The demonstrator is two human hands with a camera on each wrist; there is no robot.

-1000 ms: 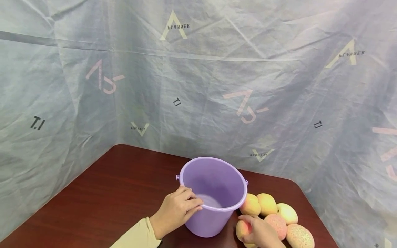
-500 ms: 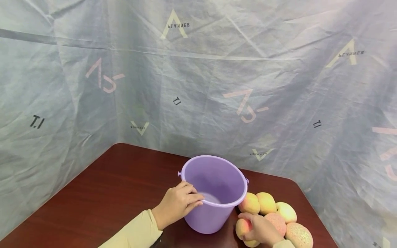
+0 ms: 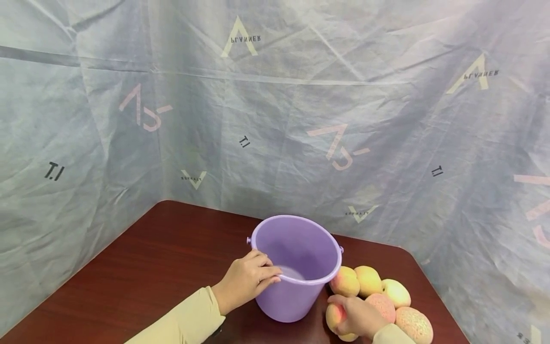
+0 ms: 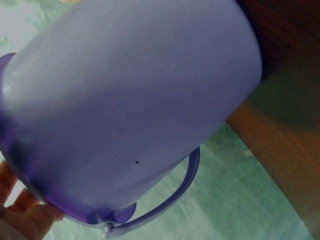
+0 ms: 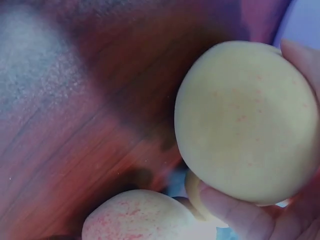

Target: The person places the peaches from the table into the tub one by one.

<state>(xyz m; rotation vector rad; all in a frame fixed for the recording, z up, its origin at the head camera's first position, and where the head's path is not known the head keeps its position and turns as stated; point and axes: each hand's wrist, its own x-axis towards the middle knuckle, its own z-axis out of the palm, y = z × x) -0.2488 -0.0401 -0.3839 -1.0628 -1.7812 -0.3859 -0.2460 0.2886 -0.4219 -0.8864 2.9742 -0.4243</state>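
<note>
A light purple bucket (image 3: pixel 285 303) stands on the dark red-brown table, its inside bare where it shows. My left hand (image 3: pixel 247 282) holds its near left rim, fingers over the edge; fingertips (image 4: pixel 42 215) also show at the rim in the left wrist view. To the bucket's right, my right hand (image 3: pixel 361 317) grips a yellow and pink peach (image 3: pixel 333 316) low by the table. In the right wrist view a yellow peach (image 5: pixel 242 122) fills the space between thumb and fingers. Another peach (image 3: pixel 349 337) is partly hidden under that hand.
Several more peaches (image 3: pixel 368 281) cluster right of the bucket, close to its wall. A speckled one (image 3: pixel 414 325) lies nearest the right table edge. The table (image 3: pixel 172 253) extends left of the bucket. Grey printed sheeting (image 3: pixel 275 119) hangs behind and along both sides.
The bucket and my left hand have shifted slightly away from me, mostly in the first half second. My right hand stays round the peach, nearly in place.
</note>
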